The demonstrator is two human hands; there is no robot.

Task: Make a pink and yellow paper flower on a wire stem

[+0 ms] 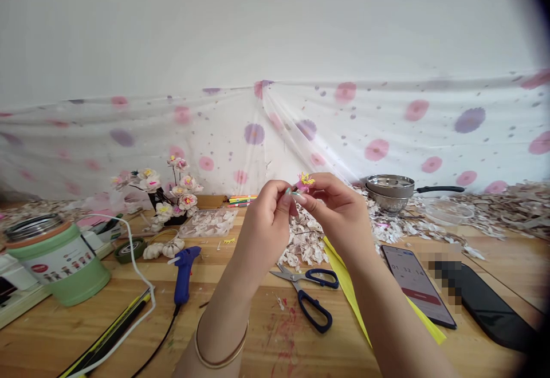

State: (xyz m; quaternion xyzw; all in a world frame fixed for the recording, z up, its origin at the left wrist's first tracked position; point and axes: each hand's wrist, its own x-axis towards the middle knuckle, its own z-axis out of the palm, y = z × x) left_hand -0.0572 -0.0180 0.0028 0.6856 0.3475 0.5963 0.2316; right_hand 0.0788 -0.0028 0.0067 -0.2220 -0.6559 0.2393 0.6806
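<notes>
Both hands meet above the middle of the table around a small artificial flower center (305,181), with yellow frilled tips and pink below. My left hand (271,211) is closed, thumb and forefinger pinching at its lower end; the exact contact is partly hidden. My right hand (337,209) is closed too, its thumb and fingers pressed round the same piece from the right. Beneath the hands lie dark-blue-handled scissors (315,309) with parted handles, and a yellow paper strip (347,296) runs under my right forearm. A pile of pale petals (306,240) sits just behind.
At left are a blue glue gun (183,275), a green jar (71,269), a tape roll (130,250) and a white cable (140,269). Finished flowers (180,195) stand behind. To the right lie a phone (415,286), a black device (494,309) and metal bowls (390,193).
</notes>
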